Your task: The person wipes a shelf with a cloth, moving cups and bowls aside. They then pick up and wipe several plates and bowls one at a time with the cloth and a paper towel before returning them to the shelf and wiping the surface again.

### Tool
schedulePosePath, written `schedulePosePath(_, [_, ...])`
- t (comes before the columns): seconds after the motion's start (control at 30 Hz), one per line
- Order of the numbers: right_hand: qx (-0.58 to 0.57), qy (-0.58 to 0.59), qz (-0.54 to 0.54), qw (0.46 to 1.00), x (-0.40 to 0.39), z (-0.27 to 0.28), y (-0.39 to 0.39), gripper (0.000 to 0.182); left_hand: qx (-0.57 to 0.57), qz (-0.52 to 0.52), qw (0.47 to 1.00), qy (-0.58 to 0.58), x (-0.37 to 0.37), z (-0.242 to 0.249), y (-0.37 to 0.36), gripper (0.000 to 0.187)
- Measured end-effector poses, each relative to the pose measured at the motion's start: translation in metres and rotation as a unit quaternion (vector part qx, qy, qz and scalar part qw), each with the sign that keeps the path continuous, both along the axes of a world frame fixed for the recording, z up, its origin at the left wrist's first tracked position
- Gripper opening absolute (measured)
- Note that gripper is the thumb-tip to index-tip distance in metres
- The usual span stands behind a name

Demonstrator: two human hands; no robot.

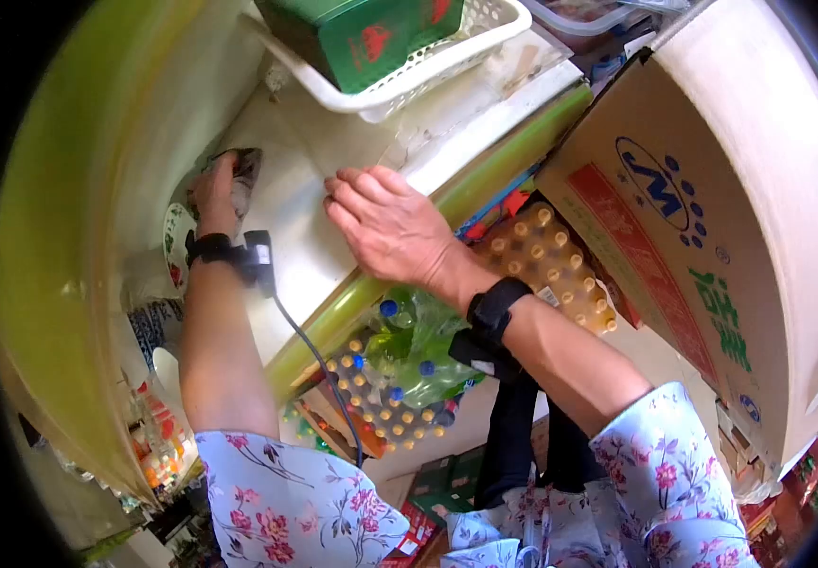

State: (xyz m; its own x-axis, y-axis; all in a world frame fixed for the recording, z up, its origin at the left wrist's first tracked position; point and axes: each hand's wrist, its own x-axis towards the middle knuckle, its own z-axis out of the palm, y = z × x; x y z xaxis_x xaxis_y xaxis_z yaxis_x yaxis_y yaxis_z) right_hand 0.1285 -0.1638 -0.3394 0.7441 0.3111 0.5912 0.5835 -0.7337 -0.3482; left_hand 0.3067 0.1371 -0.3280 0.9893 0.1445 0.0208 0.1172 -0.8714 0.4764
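My left hand (214,197) is closed on a crumpled cloth (249,180), grey-brown and dark in its folds, against the white shelf surface (286,227) near the back wall. Just beside that wrist, a white plate or bowl with a floral rim (175,248) is partly hidden by my forearm. My right hand (390,224) is over the front edge of the shelf, palm down, its fingers loosely bent and nothing visible in them. Both wrists wear black straps, and a cable runs down from the left one.
A white plastic basket (400,93) holding a green box (357,43) stands at the far end. To the right is a large cardboard carton (660,218). Below the yellow-green edge (333,322) are packs of yellow-capped bottles (542,256) and green plastic wrap (428,346).
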Motion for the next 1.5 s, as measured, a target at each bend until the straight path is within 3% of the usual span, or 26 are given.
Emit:
schedulePosePath(0.07, [0.006, -0.010, -0.006, 1.000, 0.001, -0.001, 0.001, 0.032, -0.031, -0.051, 0.998, -0.029, 0.011, -0.006, 0.020, 0.059])
schedulePosePath(0.13, [0.009, -0.010, -0.008, 1.000, 0.003, -0.003, 0.001, 0.031, -0.062, 0.101, 0.993, 0.008, -0.014, 0.038, -0.049, 0.053])
schedulePosePath(0.2, [0.015, 0.003, 0.006, 1.000, 0.002, -0.002, 0.001, 0.030, 0.007, 0.081, 0.995, -0.050, -0.010, 0.030, -0.057, 0.052])
schedulePosePath(0.23, [0.015, 0.002, -0.001, 1.000, 0.001, -0.002, 0.001, 0.030, 0.039, 0.066, 0.994, -0.078, -0.002, 0.022, -0.058, 0.052])
schedulePosePath(0.33, [0.016, -0.006, -0.003, 1.000, 0.001, -0.002, 0.002, 0.030, -0.021, -0.013, 0.996, -0.089, 0.028, 0.002, -0.043, 0.050])
schedulePosePath(0.43, [0.019, 0.000, 0.004, 1.000, 0.001, -0.003, 0.002, 0.030, -0.081, -0.205, 0.972, -0.077, 0.034, -0.005, -0.059, 0.050])
schedulePosePath(0.53, [0.013, 0.011, 0.009, 1.000, 0.000, -0.004, 0.002, 0.028, -0.059, -0.217, 0.972, -0.066, 0.018, 0.003, -0.079, 0.047])
schedulePosePath(0.63, [0.023, 0.016, 0.015, 0.999, -0.001, -0.004, 0.002, 0.028, 0.074, -0.156, 0.984, -0.042, -0.037, 0.032, -0.110, 0.042])
schedulePosePath(0.77, [0.025, -0.104, -0.034, 0.994, 0.004, -0.007, 0.005, 0.021, 0.097, -0.115, 0.985, -0.083, -0.086, 0.021, -0.113, 0.053])
schedulePosePath(0.8, [0.026, -0.110, -0.035, 0.993, 0.004, -0.009, 0.006, 0.021, 0.119, -0.065, 0.990, -0.045, -0.087, 0.021, -0.111, 0.065])
schedulePosePath(0.93, [0.015, -0.017, -0.001, 1.000, -0.001, -0.006, 0.002, 0.026, 0.128, 0.127, 0.984, 0.019, -0.041, 0.005, -0.076, 0.078])
schedulePosePath(1.03, [0.042, -0.015, 0.004, 0.999, 0.000, -0.007, 0.003, 0.027, 0.059, 0.047, 0.997, 0.011, -0.004, 0.006, -0.038, 0.071])
schedulePosePath(1.07, [0.035, -0.012, 0.005, 0.999, 0.000, -0.007, 0.003, 0.028, 0.065, 0.087, 0.990, 0.091, 0.010, 0.019, -0.047, 0.062])
schedulePosePath(1.17, [0.012, -0.034, -0.007, 0.999, 0.001, -0.006, 0.002, 0.029, 0.044, -0.063, 0.997, -0.027, 0.009, 0.022, -0.077, 0.057])
schedulePosePath(1.2, [0.024, -0.020, 0.004, 1.000, 0.001, -0.007, 0.002, 0.030, -0.078, -0.174, 0.979, -0.065, 0.028, 0.003, -0.069, 0.052])
schedulePosePath(1.3, [0.021, -0.016, 0.005, 1.000, 0.001, -0.006, 0.002, 0.029, -0.097, -0.171, 0.980, -0.019, 0.056, -0.004, -0.071, 0.050])
schedulePosePath(1.4, [0.020, -0.029, -0.002, 0.999, 0.001, -0.005, 0.001, 0.030, -0.027, -0.260, 0.957, -0.125, 0.044, -0.008, -0.063, 0.052])
schedulePosePath(1.5, [0.019, -0.026, 0.001, 0.999, 0.000, -0.004, 0.001, 0.031, 0.197, 0.032, 0.978, -0.057, 0.005, 0.003, -0.067, 0.059])
